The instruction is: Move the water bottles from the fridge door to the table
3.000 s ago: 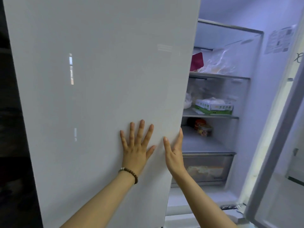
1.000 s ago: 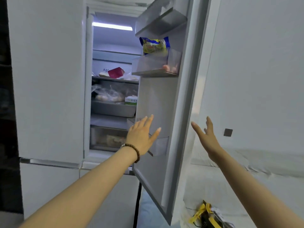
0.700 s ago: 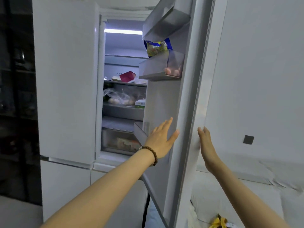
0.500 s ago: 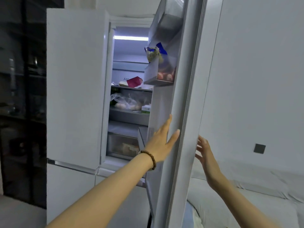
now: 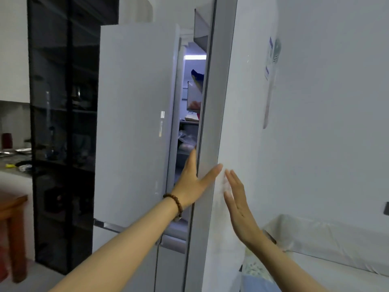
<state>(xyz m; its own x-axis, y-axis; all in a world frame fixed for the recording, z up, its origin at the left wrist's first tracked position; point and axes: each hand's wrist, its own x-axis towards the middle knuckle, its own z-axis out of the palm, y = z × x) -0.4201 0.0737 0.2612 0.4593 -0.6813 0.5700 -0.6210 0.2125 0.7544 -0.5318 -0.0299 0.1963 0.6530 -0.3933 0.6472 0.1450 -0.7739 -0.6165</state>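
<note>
The right fridge door (image 5: 237,123) stands nearly edge-on to me, leaving a narrow gap into the lit fridge interior (image 5: 189,131). My left hand (image 5: 194,183), with a bead bracelet at the wrist, is flat against the door's edge, fingers inside the gap and thumb across the edge. My right hand (image 5: 236,204) lies open and flat on the door's white outer face. The left fridge door (image 5: 134,123) is closed. A blue and yellow bag (image 5: 196,77) sits in a door bin. No water bottles are visible.
A tall dark glass cabinet (image 5: 63,127) stands left of the fridge. A wooden table corner (image 5: 12,209) shows at the lower left, with a cluttered counter (image 5: 14,159) behind it. A white cloth-covered surface (image 5: 328,239) sits at the lower right.
The right fridge door has swung much further toward closed, narrowing the gap. My left hand stayed on its edge and my right hand moved onto its outer face. The view has shifted right.
</note>
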